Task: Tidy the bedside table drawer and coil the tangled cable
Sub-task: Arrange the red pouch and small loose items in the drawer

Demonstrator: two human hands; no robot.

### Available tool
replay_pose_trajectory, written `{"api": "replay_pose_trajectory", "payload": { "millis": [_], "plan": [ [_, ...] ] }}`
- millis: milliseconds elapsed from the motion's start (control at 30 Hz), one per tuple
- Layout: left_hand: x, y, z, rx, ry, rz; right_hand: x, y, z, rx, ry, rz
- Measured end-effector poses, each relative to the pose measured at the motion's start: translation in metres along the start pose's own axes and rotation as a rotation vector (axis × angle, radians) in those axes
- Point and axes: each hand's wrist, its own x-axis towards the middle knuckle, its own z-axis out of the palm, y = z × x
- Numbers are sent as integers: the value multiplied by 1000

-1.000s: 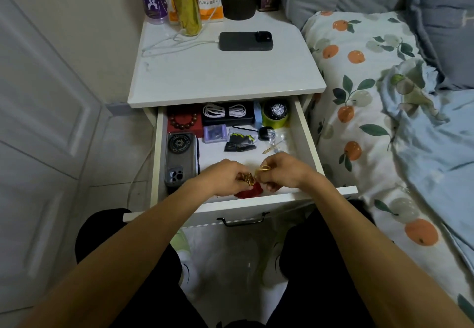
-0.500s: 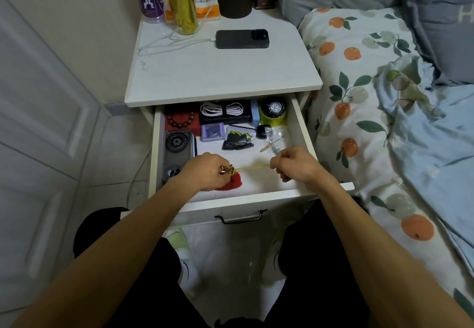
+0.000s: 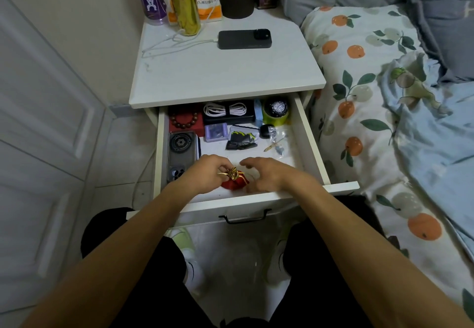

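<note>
The white bedside table drawer stands pulled out. At its front lies a small red pouch with a gold cord knotted on top. My left hand pinches that gold knot. My right hand hovers just right of the pouch with fingers loosely curled, holding nothing I can see. A coiled white cable rests on a black box at the drawer's back. Another white cable lies loose on the tabletop, plugged into a black phone.
The drawer also holds a bead bracelet on a red box, a phone case, a purple box, a black packet and a watch on green tape. Cans and bottles stand at the tabletop's back. A bed lies right, a door left.
My right hand had pulled the gold cord out to the right; now it has come back beside the pouch and let go. My left hand stays on the knot.
</note>
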Motion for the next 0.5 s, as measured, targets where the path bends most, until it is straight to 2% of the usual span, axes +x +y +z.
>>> {"api": "replay_pose_trajectory", "payload": {
  "millis": [100, 200, 300, 433, 500],
  "plan": [
    [-7, -1, -5, 11, 44, -2, 15, -8, 10, -92, 28, 23],
    [-15, -2, -14, 54, 11, -46, 18, -5, 12, -106, 57, 17],
    [-20, -7, -19, 70, 7, -63, 11, 4, 6, 106, 75, 8],
    [-24, -16, -20, 115, 23, -135, 2, 5, -3, 568, 158, 44],
    [-27, -16, -19, 16, 71, -178, -1, 5, -5, 717, 198, 55]
  ]
}}
